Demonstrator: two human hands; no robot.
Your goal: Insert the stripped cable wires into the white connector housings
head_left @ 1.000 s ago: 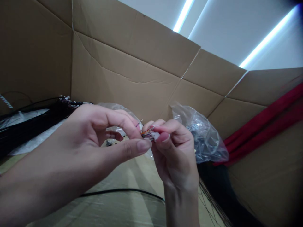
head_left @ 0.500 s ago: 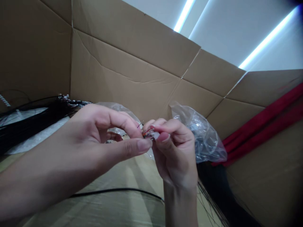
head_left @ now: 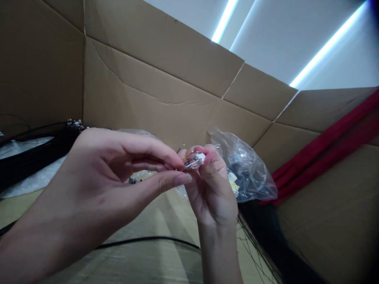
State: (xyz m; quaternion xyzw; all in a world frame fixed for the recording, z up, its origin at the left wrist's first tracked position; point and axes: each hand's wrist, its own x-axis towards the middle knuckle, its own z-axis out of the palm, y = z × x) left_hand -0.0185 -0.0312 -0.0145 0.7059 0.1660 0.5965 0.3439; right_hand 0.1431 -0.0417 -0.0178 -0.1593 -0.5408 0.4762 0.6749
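A small white connector (head_left: 199, 159) with thin multicoloured wires (head_left: 187, 161) sits between my two hands. My right hand (head_left: 211, 197) pinches the connector between thumb and fingers, which hide part of it. My left hand (head_left: 109, 173) reaches in from the left, its thumb and index fingertips closed at the wires beside the connector. Exactly where the wires end is too small to tell.
A clear plastic bag (head_left: 244, 167) with dark contents lies behind my right hand, and another (head_left: 136, 131) behind my left. Black wire bundles (head_left: 35, 152) lie at left, a black cable (head_left: 148, 238) below. Cardboard walls (head_left: 154, 67) and red cloth (head_left: 322, 154) surround the area.
The connector has risen slightly and turned, showing more of its white body and coloured wires. My left fingers have straightened somewhat, and the view has shifted a little.
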